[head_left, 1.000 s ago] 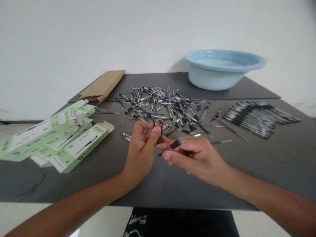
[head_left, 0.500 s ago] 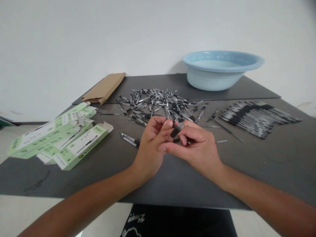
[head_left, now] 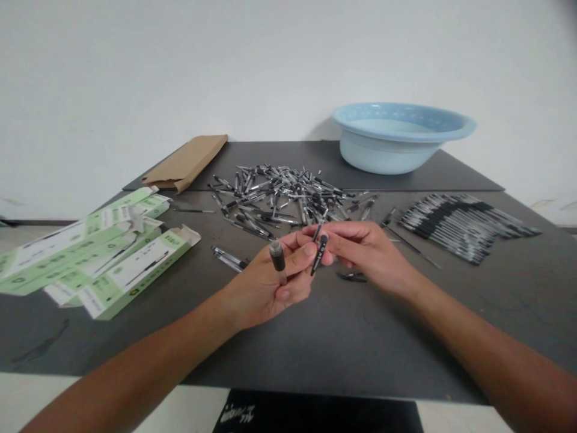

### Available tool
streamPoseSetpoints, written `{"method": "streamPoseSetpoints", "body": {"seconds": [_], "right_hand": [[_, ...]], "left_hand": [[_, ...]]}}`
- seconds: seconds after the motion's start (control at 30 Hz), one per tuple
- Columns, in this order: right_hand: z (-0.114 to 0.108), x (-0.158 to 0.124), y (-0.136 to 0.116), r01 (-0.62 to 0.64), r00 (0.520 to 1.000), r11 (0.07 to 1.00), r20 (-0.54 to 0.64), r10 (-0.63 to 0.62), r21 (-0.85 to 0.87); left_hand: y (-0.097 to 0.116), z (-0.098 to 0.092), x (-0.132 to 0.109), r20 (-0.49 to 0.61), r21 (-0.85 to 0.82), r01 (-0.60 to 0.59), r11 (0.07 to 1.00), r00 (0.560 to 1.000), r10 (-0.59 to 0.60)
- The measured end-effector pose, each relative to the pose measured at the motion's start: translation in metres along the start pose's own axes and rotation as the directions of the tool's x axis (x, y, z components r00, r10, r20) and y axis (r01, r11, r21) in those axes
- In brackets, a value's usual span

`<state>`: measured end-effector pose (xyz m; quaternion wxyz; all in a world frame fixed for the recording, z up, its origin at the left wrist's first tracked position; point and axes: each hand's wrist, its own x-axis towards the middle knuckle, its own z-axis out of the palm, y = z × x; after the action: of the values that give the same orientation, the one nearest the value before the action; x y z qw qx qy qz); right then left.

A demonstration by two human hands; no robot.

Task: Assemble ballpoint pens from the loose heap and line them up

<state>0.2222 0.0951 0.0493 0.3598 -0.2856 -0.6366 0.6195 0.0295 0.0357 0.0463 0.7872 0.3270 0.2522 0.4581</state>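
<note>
My left hand [head_left: 265,284] is closed around a short pen barrel [head_left: 277,260] with a black grip, held upright. My right hand [head_left: 360,249] pinches a small black pen part [head_left: 319,252] just right of that barrel, fingertips almost touching my left thumb. Both hands hover over the dark table [head_left: 315,337], in front of a loose heap of pen pieces [head_left: 288,195]. A small dark part [head_left: 351,276] lies on the table under my right hand.
A neat row of assembled pens [head_left: 464,219] lies at the right. A light blue basin [head_left: 401,135] stands at the back. Green and white pen boxes [head_left: 103,252] are piled at the left, with a brown cardboard box [head_left: 187,161] behind them. Two pens [head_left: 228,258] lie near my left hand.
The barrel has passed from my right hand to my left, which now holds it upright. My right hand now pinches the small black part. Both hands dropped slightly toward me.
</note>
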Motion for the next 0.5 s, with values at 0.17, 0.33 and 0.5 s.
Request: {"method": "streamPoseSetpoints", "body": {"seconds": [0.17, 0.33, 0.5], "right_hand": [[0.0006, -0.0032, -0.0074, 0.006, 0.998, 0.995, 0.066, -0.013, 0.098], [-0.0027, -0.0041, -0.0102, 0.045, 0.985, 0.994, 0.159, -0.06, 0.097], [-0.0008, -0.0053, -0.0102, 0.094, 0.991, 0.995, 0.092, -0.096, 0.029]], "left_hand": [[-0.0023, -0.0015, -0.0001, 0.037, -0.051, 0.049, 0.997, 0.998, -0.047], [-0.0034, -0.0025, -0.0019, 0.066, -0.074, 0.1, 0.992, 0.993, -0.096], [-0.0046, -0.0044, -0.0021, 0.066, -0.078, 0.123, 0.989, 0.991, -0.118]]}}
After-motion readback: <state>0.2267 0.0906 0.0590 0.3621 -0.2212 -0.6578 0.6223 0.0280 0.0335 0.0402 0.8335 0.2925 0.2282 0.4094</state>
